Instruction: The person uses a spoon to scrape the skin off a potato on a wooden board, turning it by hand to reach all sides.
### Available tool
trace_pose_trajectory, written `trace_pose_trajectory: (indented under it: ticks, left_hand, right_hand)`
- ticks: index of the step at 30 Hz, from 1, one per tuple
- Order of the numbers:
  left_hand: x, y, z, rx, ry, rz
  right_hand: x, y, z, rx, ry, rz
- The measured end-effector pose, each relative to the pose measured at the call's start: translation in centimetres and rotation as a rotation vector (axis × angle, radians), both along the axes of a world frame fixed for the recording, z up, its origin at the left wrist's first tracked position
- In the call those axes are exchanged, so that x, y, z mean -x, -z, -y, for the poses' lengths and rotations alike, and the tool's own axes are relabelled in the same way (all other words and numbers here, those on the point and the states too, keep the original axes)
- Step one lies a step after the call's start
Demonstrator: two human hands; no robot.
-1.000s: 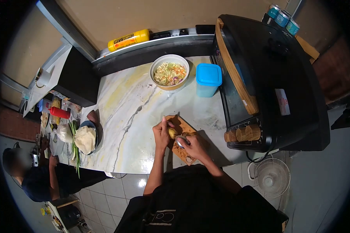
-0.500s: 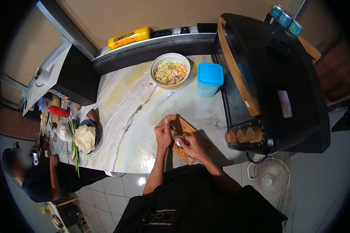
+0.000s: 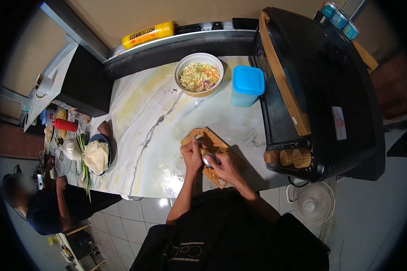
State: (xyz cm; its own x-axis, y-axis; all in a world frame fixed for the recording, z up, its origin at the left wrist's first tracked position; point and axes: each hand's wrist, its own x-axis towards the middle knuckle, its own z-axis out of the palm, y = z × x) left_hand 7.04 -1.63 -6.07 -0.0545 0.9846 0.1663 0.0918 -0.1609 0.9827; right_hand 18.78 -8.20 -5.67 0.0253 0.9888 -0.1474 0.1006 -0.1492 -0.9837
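Note:
Near the front edge of the marble counter lies a wooden cutting board (image 3: 221, 147), with small peelings or scraps on it. Above it, my left hand (image 3: 192, 156) is closed around a small yellowish-brown piece of food (image 3: 203, 151). My right hand (image 3: 225, 168) is closed on a shiny metal tool (image 3: 207, 159), whose end meets the piece; its exact shape is partly hidden by my fingers. A pale scrap (image 3: 222, 182) rests at the board's near corner.
A bowl of shredded vegetables (image 3: 199, 92) and a blue-lidded container (image 3: 245, 100) stand behind the board. A black oven (image 3: 334, 90) fills the right side. Left are a plate of white wrappers (image 3: 96, 157), green onions (image 3: 85, 169) and another person (image 3: 45, 207).
The view has shifted slightly, so the bowl, container and board appear a little higher. Both hands remain together over the board, with only small finger movement.

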Motion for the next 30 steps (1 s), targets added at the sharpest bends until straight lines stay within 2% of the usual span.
trace_pose_trajectory:
  ticks: [2, 5, 9, 13, 17, 20, 24, 26, 27, 30]
  left_hand:
    - [-0.1, -0.3, 0.0, 0.029, 0.009, -0.03]
    - [0.4, 0.2, -0.2, 0.048, 0.015, -0.017]
    - [0.2, 0.3, -0.3, -0.005, 0.029, 0.01]
    - [0.6, -0.2, -0.3, 0.07, 0.027, 0.031]
    - [0.0, 0.1, -0.3, 0.071, 0.024, 0.047]
    - [0.2, 0.3, -0.3, 0.081, 0.023, 0.045]
    - [0.0, -0.3, -0.3, 0.008, 0.046, 0.021]
    - [0.2, -0.3, -0.1, 0.085, 0.051, 0.014]
    - [0.4, -0.4, -0.1, 0.118, 0.052, 0.007]
    - [0.1, 0.2, -0.6, -0.015, 0.031, 0.043]
  right_hand:
    - [-0.9, -1.6, 0.2, 0.038, -0.042, 0.094]
    - [-0.8, -0.4, 0.5, 0.035, -0.029, 0.021]
    - [-1.0, 0.6, 1.6, -0.201, 0.03, 0.215]
    - [-1.2, -0.3, 1.3, -0.002, -0.047, 0.193]
    - [-0.9, -0.8, 0.2, 0.06, -0.03, 0.042]
    - [-0.3, 0.7, -0.2, -0.021, -0.018, -0.03]
    - [-1.2, -1.5, 0.1, 0.084, -0.051, 0.069]
    - [-1.5, -1.9, 0.3, 0.141, -0.079, 0.152]
    - [-1.5, -1.5, 0.8, 0.084, -0.059, 0.141]
    - [-1.5, -0.5, 1.1, -0.084, -0.024, 0.143]
